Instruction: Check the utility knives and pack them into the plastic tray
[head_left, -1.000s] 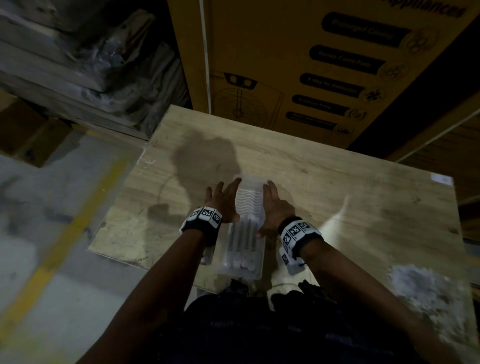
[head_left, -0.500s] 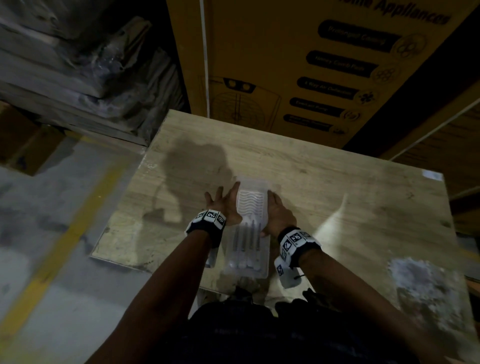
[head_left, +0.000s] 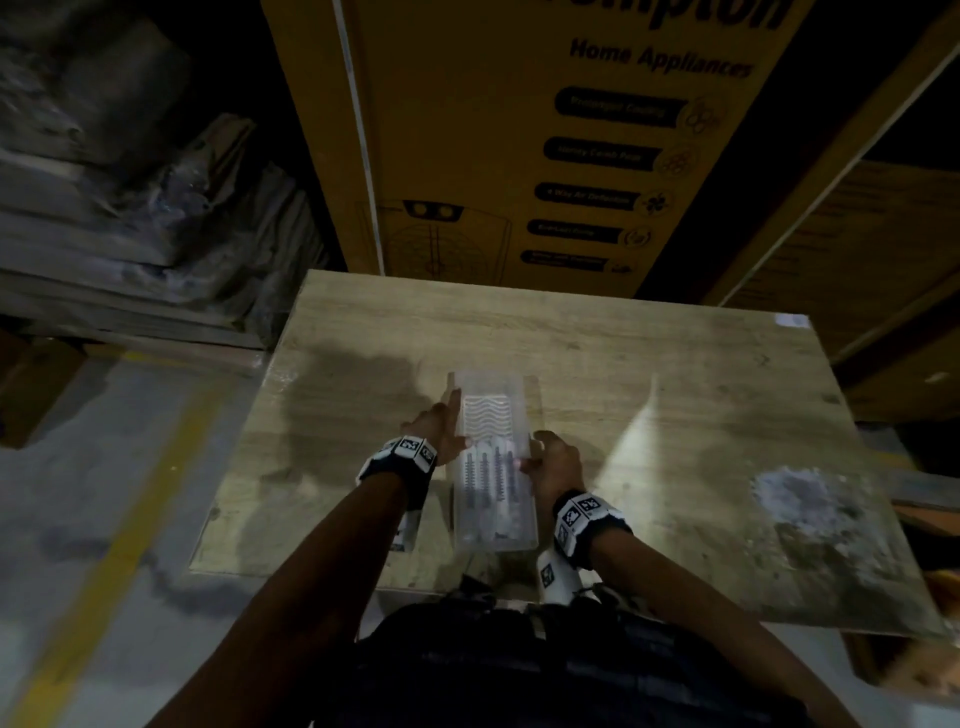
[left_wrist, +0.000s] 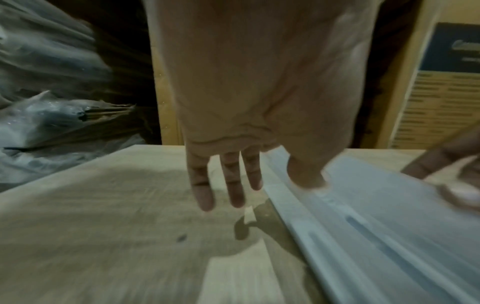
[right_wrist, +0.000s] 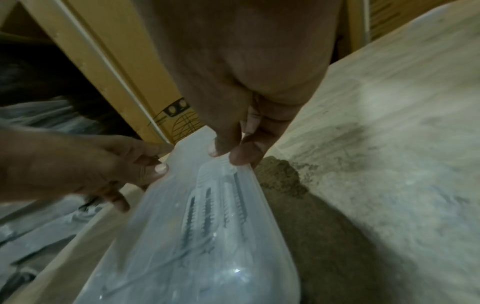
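Note:
A clear plastic tray (head_left: 488, 410) lies lengthwise on the wooden table (head_left: 675, 415) in front of me, with several utility knives (head_left: 491, 483) side by side in its near half. My left hand (head_left: 452, 421) holds the tray's left rim. The thumb sits on top of the tray (left_wrist: 376, 226) and three fingers (left_wrist: 233, 193) point straight out beside it. My right hand (head_left: 537, 452) pinches the right rim between thumb and forefinger (right_wrist: 241, 158). In the right wrist view the tray (right_wrist: 182, 267) stands slightly off the table, and the knives (right_wrist: 207, 211) show through the plastic.
A tall yellow printed cardboard box (head_left: 519, 156) stands right behind the table. Wrapped stacks (head_left: 130, 234) are piled at the left. The grey floor with a yellow line (head_left: 130, 493) lies left of the table edge. A pale rough patch (head_left: 805, 499) marks the table's right side.
Both hands lay flat beside the tray's far half. Now the right hand has slid nearer along the right rim and pinches it, and the left thumb is on the left rim.

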